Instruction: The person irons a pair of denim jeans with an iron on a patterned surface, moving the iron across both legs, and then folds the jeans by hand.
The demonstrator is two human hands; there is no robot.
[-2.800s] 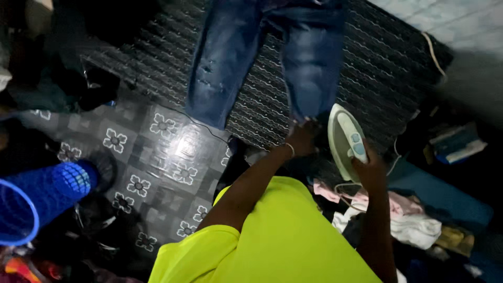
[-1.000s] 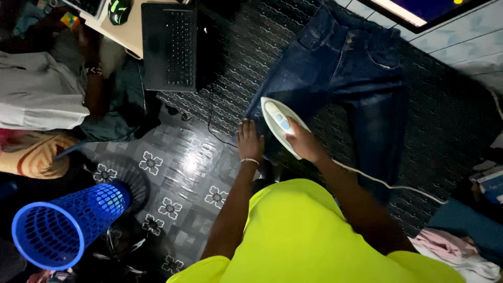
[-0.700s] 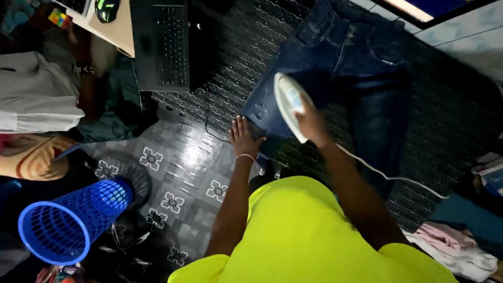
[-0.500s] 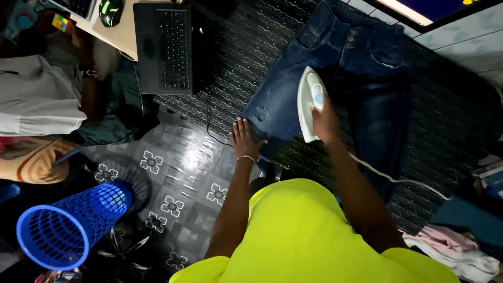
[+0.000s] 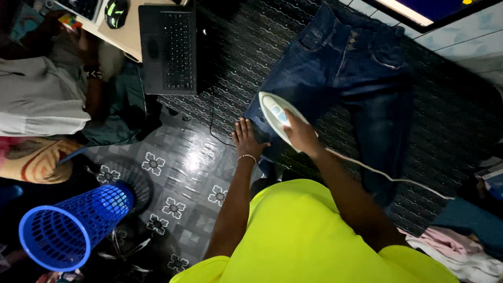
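Dark blue jeans (image 5: 340, 68) lie flat on a black patterned mat (image 5: 246, 47) on the floor. My right hand (image 5: 301, 135) grips a white electric iron (image 5: 276, 116) that rests on the lower part of the left trouser leg. Its white cord (image 5: 387, 178) trails right across the mat. My left hand (image 5: 246, 139) lies flat, fingers spread, on the hem of that same leg, just left of the iron. My yellow shirt fills the bottom of the view.
A black laptop (image 5: 170, 47) sits at the mat's upper left, beside a low table with a mouse (image 5: 116, 10). Another person (image 5: 47, 99) sits at the left. A blue mesh basket (image 5: 68, 225) lies on the tiled floor; folded clothes (image 5: 456, 257) are at the lower right.
The iron has slid back down the trouser leg, from the thigh toward the hem and to the left. My left hand has stayed pressed on the hem.
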